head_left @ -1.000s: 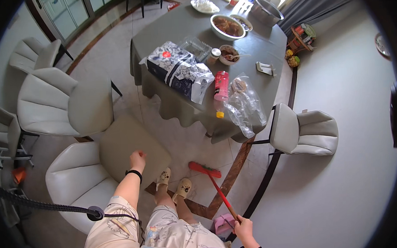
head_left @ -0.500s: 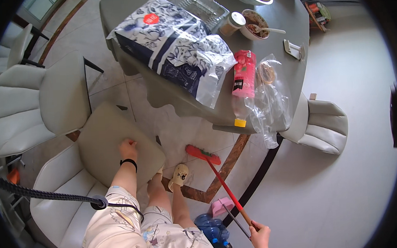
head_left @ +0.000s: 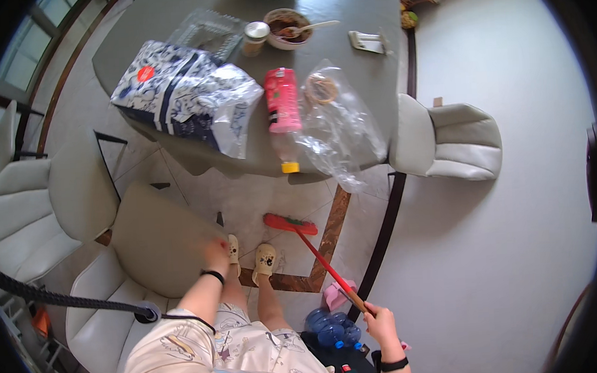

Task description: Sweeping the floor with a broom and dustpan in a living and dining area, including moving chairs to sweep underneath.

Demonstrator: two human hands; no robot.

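1. Right-hand grip (head_left: pixel 381 324) is closed around the wooden upper part of a long-handled red broom (head_left: pixel 321 258).
2. Left hand (head_left: pixel 215 253) is blurred, in front of a padded grey chair (head_left: pixel 159 241); whether its fingers are open or curled cannot be told.
3. The broom's wide red head rests on the pale tiled floor (head_left: pixel 292 197), ahead of two cream clogs (head_left: pixel 265 256).
4. A pink dustpan-like object (head_left: pixel 333 296) sits just beside the handle, well apart from the broom head.
5. No gathered heap can be made out by the bristles; how much floor is already covered cannot be told.
6. Ahead, a grey-covered worktop (head_left: pixel 356 4) bears a pink-labelled bottle (head_left: pixel 283 109) and crumpled clear bag (head_left: pixel 342 127).
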